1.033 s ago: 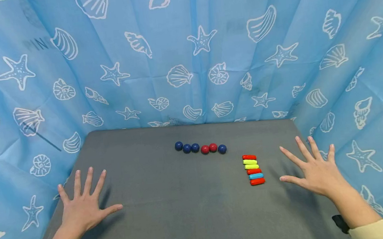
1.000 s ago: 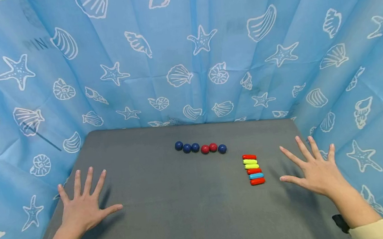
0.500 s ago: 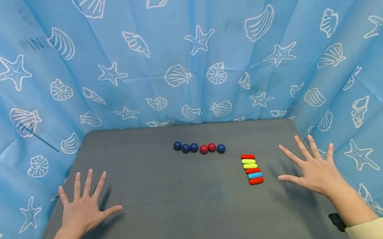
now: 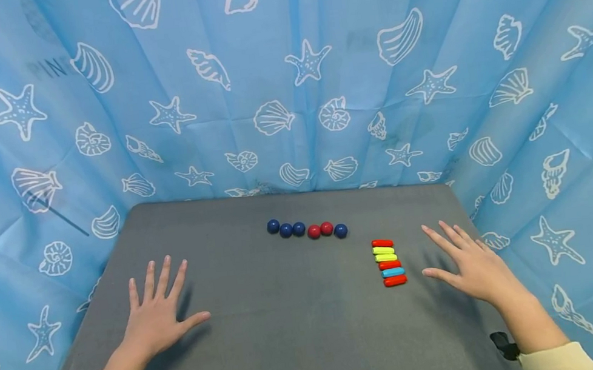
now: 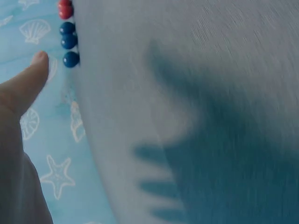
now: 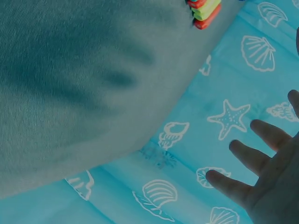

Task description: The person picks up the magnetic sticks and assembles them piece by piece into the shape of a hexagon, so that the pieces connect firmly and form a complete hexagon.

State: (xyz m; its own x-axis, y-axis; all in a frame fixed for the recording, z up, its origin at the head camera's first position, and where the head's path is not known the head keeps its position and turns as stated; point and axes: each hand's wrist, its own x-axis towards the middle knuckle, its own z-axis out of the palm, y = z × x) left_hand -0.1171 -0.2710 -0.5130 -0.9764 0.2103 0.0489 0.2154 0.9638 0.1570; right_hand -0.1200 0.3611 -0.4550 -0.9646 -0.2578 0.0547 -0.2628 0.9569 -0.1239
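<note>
Both hands are held flat and spread above the grey table [image 4: 269, 334], nothing gripped. Left hand [image 4: 157, 314] is kept well apart from all pieces, fingers splayed; its shadow is cast on the cloth beneath. Right hand [image 4: 473, 265] is held open just beside the stack of coloured capsule pieces [image 4: 389, 262], thumb nearest them, not touching. Row of blue and red balls [image 4: 307, 229] is laid toward the back, near the blue seashell curtain [image 4: 317, 73], out of both hands' reach.

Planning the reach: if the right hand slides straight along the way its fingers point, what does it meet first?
Probably nothing on the table: the right hand points up-left, past the coloured bars beside it, toward the curtain. Depth is unclear.
</note>
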